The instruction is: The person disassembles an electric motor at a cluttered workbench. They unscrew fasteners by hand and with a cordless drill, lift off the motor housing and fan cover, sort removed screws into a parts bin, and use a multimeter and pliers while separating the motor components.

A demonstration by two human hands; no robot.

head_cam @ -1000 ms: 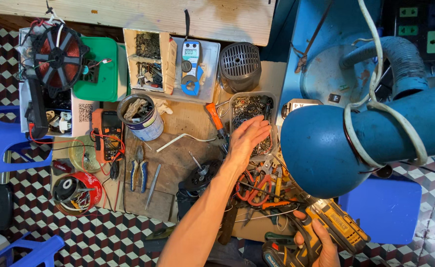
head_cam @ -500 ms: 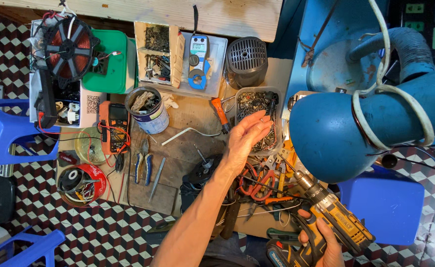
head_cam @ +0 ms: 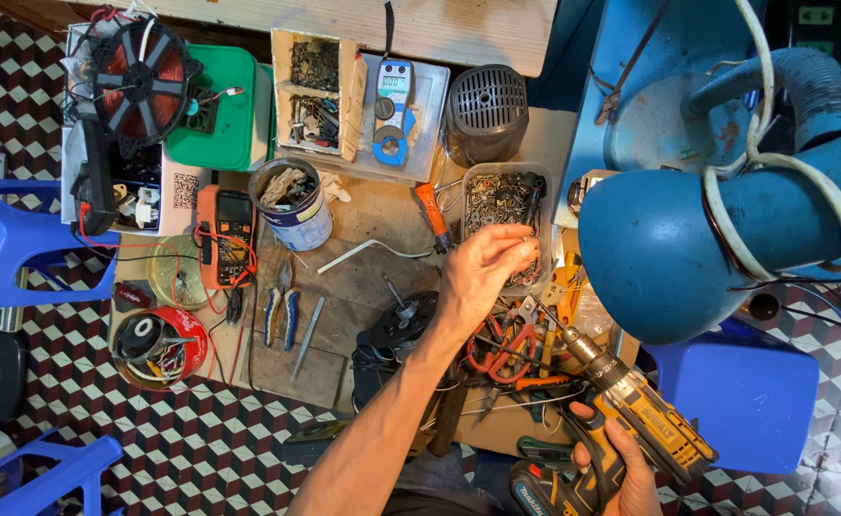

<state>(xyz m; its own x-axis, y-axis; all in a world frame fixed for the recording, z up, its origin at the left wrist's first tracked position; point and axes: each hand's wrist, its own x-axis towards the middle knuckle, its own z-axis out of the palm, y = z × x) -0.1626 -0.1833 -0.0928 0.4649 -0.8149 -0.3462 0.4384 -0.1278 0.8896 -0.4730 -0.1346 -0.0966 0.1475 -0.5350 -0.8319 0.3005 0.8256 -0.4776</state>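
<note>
My left hand [head_cam: 482, 272] reaches over the cluttered wooden worktop. Its fingertips are bunched together above a clear plastic tray of screws and small metal parts [head_cam: 497, 196]. Whether something tiny is pinched between them is too small to tell. My right hand [head_cam: 621, 468] grips the handle of a yellow and black cordless drill [head_cam: 645, 411] at the lower right. The drill's chuck points up and left toward a heap of red-handled cutters [head_cam: 506, 346]. A black round motor part with a shaft [head_cam: 406, 320] lies just left of my left wrist.
A big blue rounded housing with a white hose [head_cam: 669, 239] overhangs the right side. On the bench stand a grey vented cover [head_cam: 482, 115], a tin can [head_cam: 291, 205], an orange multimeter [head_cam: 224, 234], a clamp meter [head_cam: 392, 110], pliers [head_cam: 282, 311] and a green box [head_cam: 220, 105]. A blue stool [head_cam: 10, 239] stands left.
My left hand's fingers, spread flat over the screw tray before, have curled together at the tips. The drill in my right hand has tilted and risen slightly toward the bench.
</note>
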